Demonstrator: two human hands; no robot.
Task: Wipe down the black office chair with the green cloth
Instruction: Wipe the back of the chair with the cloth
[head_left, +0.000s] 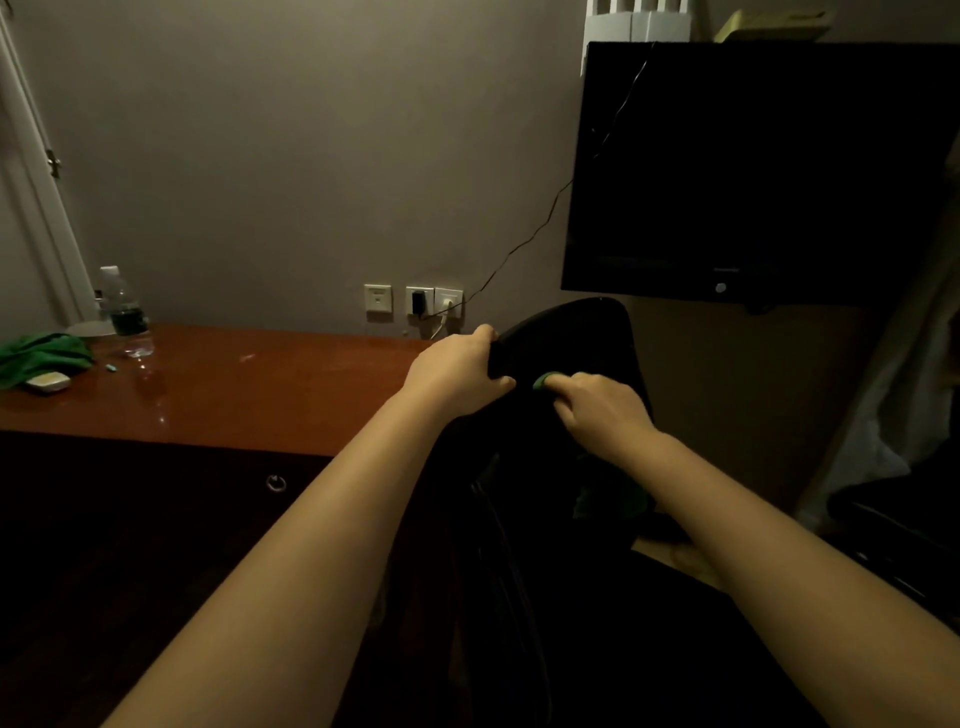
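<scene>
The black office chair (566, 338) stands just beside the right end of the worktop (260, 395), with the top of its backrest towards the camera and a dark television (753, 171) above it. The left hand (457, 376) is curled round the backrest's upper left edge, fingers over the top and thumb on the near face. This is most likely to stop the chair swivelling or rolling while it is rubbed. The right hand (597, 410) is closed round the green cloth (543, 381) and presses a bunched end against the near face, close to the left thumb. Bunching the cloth gives a firm pad for wiping.

The room is dim and the chair is black, so the seat, armrests and base merge into shadow. How much has been wiped cannot be told. A dark green patch under the right wrist is probably the loose rest of the same cloth, though the view is too murky to be sure. At the far left of the worktop lies a second green cloth (41, 356), partly cut off by the frame edge, near a water bottle (124, 312).
</scene>
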